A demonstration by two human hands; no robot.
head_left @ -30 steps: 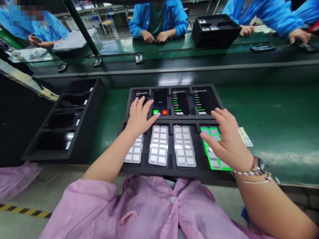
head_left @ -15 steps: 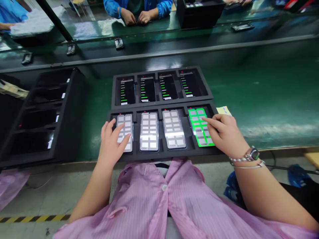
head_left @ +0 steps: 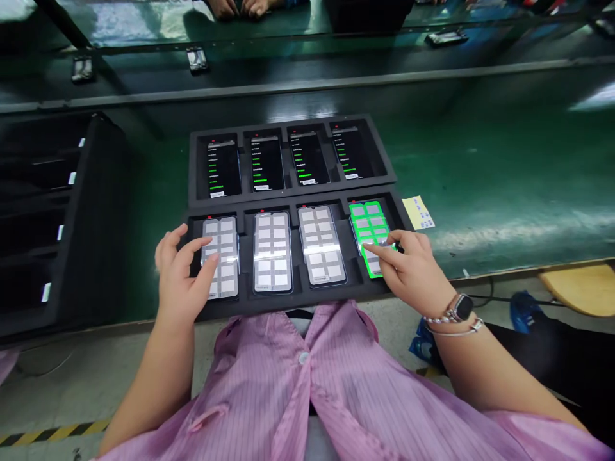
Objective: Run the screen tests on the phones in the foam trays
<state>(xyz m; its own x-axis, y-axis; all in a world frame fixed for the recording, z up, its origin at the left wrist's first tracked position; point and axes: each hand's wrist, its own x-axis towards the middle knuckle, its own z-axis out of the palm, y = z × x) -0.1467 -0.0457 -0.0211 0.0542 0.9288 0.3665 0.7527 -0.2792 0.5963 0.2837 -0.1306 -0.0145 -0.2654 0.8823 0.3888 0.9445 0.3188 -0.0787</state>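
In the near black foam tray [head_left: 246, 256] lie several smartphones face up in separate slots. The leftmost phone [head_left: 225, 275] shows grey-white blocks, and my left hand [head_left: 180, 275] hovers at its left edge, fingers spread, index and thumb tips over the screen. A second phone [head_left: 272, 253] and a third phone [head_left: 321, 246] have similar pale screens. On the right, a phone [head_left: 368, 223] glows green around grey blocks. My right hand [head_left: 413, 266] points its index finger at the lower left of that screen, other fingers bent, holding nothing; contact is hard to confirm.
Behind it, a second foam tray [head_left: 193, 173] holds phones with dark screens and green text lines. A yellow note [head_left: 418, 212] lies to the right. Stacked black trays [head_left: 108, 211] stand at left. Across the bench, a co-worker's hands [head_left: 254, 6] rest near the top edge.
My right index finger has moved from the green screen's upper right part to its lower left. My left hand has shifted slightly left over its phone. The whole view has shifted as well.
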